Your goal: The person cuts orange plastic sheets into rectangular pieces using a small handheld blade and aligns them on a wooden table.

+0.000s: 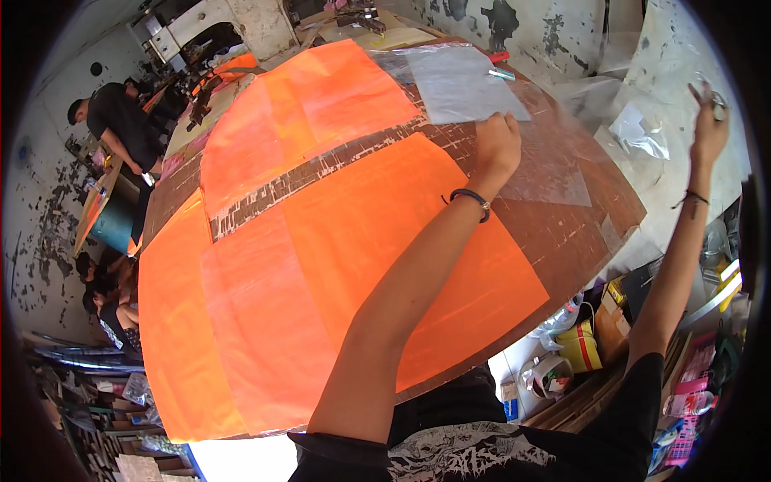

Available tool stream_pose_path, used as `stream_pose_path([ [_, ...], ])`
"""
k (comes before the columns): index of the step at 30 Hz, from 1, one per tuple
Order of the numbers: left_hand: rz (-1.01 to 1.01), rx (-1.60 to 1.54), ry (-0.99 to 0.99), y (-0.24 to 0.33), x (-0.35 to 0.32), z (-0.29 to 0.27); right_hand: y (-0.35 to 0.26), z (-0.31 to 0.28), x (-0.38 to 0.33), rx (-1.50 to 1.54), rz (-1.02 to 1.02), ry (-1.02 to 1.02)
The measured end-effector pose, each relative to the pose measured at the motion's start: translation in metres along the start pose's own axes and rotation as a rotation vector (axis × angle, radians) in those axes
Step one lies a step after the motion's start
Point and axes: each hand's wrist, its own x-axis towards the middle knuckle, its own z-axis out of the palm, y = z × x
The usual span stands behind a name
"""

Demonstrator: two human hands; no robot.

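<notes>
My left hand (499,145) is closed in a pinch at the near edge of a grey translucent plastic sheet (462,80) on the brown board (546,161). Far out to the right, my right hand (710,128) is raised, its fingers bent round something small and greyish that I cannot make out. Blurred clear plastic film (594,96) shows between my two hands. Beneath my left forearm lies a large orange sheet (377,209) with paler panels. Beyond it, across a strip of bare board, lies a second orange piece (309,104).
A marker (501,73) and a red item (499,57) lie by the grey sheet. Crumpled clear plastic (638,132) is at the right. Bags and boxes crowd the floor right of the board. A person (120,120) stands at a left-hand bench; others sit below.
</notes>
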Motion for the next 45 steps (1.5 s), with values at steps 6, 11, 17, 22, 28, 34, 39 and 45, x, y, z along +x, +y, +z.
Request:
stream_pose_path([
  [6, 0.084, -0.327, -0.372, 0.054, -0.006, 0.024, -0.07, -0.009, 0.001, 0.007, -0.039, -0.36],
  [11, 0.444, -0.433, -0.37, 0.094, -0.022, 0.038, -0.145, 0.052, -0.069, 0.319, 0.262, -0.493],
  [17, 0.372, -0.493, -0.229, 0.098, -0.011, 0.061, -0.146, 0.081, -0.096, 0.622, 0.259, -0.373],
  [22, 0.261, -0.42, -0.374, 0.069, -0.013, 0.035, -0.124, 0.063, -0.04, 0.539, 0.381, -0.297],
  [28, -0.297, -0.717, -0.357, 0.054, 0.002, 0.029, -0.112, 0.015, 0.033, 0.587, 0.182, -0.071],
  [34, -0.64, -0.739, -0.107, 0.036, -0.009, 0.016, -0.119, 0.005, 0.032, 0.525, -0.12, -0.292],
  [39, -0.688, -0.691, -0.385, 0.044, -0.047, -0.048, -0.137, 0.025, -0.015, 0.244, 0.047, -0.257],
  [45, -0.592, -0.575, -0.938, 0.059, -0.037, -0.156, -0.17, 0.028, -0.056, 0.389, -0.607, -0.697],
])
